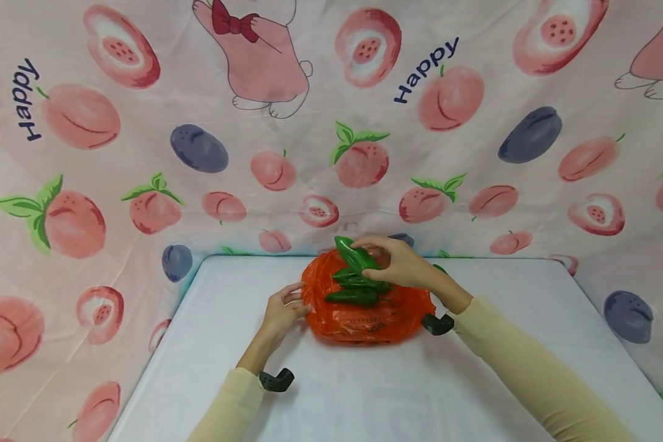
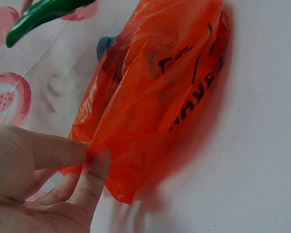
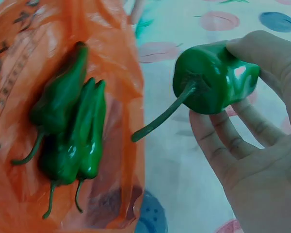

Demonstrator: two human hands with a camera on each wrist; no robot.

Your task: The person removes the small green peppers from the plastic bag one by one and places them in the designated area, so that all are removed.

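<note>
An orange plastic bag (image 1: 359, 328) with dark printing lies at the back of the white table. Three long green peppers (image 3: 63, 107) with thin stems rest on it in the right wrist view. My right hand (image 1: 402, 264) holds another green pepper (image 1: 353, 253) above them. The right wrist view shows this pepper (image 3: 206, 80) between thumb and fingers, its stem pointing down and left. At the bag's left edge is my left hand (image 1: 280, 312). Its thumb and finger (image 2: 92, 170) pinch the thin plastic in the left wrist view.
A fruit-printed cloth (image 1: 287, 135) hangs behind the white table (image 1: 359, 393) and along its sides. Each wrist wears a small black device (image 1: 277, 380). A small dark green patch (image 1: 441, 268) shows behind the right wrist; its kind is unclear.
</note>
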